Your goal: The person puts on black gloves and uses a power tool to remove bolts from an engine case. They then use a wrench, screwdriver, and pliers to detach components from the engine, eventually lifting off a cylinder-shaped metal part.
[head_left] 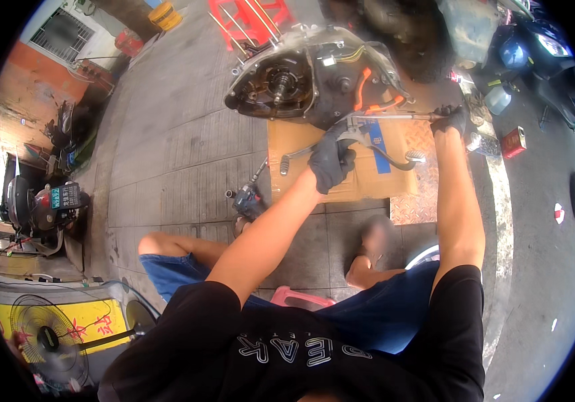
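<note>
My left hand (332, 161), in a black glove, is closed around the middle of a metal foot lever (385, 153) with a pedal pad at each end. My right hand (450, 119), also gloved, grips the end of a long metal bar tool (401, 116). The bar runs left toward the foot lever; whether its far tip touches the lever is hidden by the glove. Just beyond both hands stands an opened engine case (304, 74) with a shaft showing in its left chamber. Orange-handled pliers (361, 90) lie against the case.
Flattened cardboard (301, 144) lies under the work, over a rusty tread plate (413, 206). A cordless power tool (247, 199) rests on the paving at left. A red stool (250, 19) stands behind the engine, a pink stool (301, 297) below me. A red can (513, 143) stands at right.
</note>
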A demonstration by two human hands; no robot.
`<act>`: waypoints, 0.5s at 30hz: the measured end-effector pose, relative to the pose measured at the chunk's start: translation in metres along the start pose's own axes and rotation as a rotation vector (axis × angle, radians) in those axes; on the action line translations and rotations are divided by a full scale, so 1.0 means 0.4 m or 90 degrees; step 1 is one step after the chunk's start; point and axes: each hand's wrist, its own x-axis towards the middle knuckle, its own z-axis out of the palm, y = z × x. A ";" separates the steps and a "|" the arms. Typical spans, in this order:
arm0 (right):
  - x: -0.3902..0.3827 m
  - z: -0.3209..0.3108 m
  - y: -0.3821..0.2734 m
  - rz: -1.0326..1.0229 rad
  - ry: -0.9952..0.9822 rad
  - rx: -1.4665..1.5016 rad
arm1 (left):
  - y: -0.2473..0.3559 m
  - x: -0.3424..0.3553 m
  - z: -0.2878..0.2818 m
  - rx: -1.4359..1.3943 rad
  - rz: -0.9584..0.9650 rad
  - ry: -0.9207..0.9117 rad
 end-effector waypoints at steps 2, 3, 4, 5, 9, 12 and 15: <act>0.014 -0.008 -0.014 -0.013 -0.018 -0.013 | -0.007 0.014 0.007 -0.024 0.003 0.012; 0.017 -0.012 -0.019 -0.011 -0.009 0.004 | -0.009 0.016 0.014 -0.030 0.001 0.022; 0.021 -0.011 -0.023 -0.009 -0.002 0.018 | -0.013 0.016 0.019 -0.035 0.004 0.008; 0.028 -0.004 -0.028 -0.014 0.014 0.020 | -0.011 0.020 0.026 -0.013 -0.001 0.014; -0.065 0.034 0.014 0.038 0.073 -0.027 | 0.001 -0.014 0.001 0.059 0.006 0.002; -0.059 0.042 -0.002 0.016 0.072 -0.046 | 0.003 -0.021 0.012 0.060 0.006 -0.046; -0.054 0.048 -0.006 -0.007 0.058 -0.045 | -0.003 -0.010 0.005 0.037 -0.022 -0.020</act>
